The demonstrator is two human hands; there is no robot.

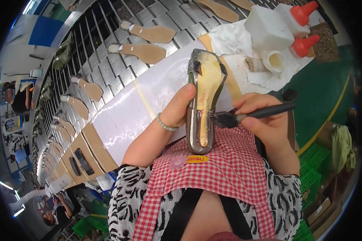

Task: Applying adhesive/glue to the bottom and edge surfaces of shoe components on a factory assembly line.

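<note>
A glossy dark shoe (206, 96) is gripped by left fingers (186, 93), a flat black brush (228, 119) by right fingers (253, 127); smears could be caused by slipping.

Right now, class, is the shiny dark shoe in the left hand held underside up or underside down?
Underside up: the shiny dark shoe has its pale yellow, elongated bottom panel facing the camera.

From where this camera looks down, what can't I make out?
All in the head view:
- Left hand: most of its fingers, hidden behind the lasted shoe.
- Shoe's upper side: turned away, hidden by its underside.
- Brush: whether its bristles touch the shoe; too dark and small.
- Topmost insole: cut off by the upper edge.
- Lower-left co-worker: anything held is too small.
</note>
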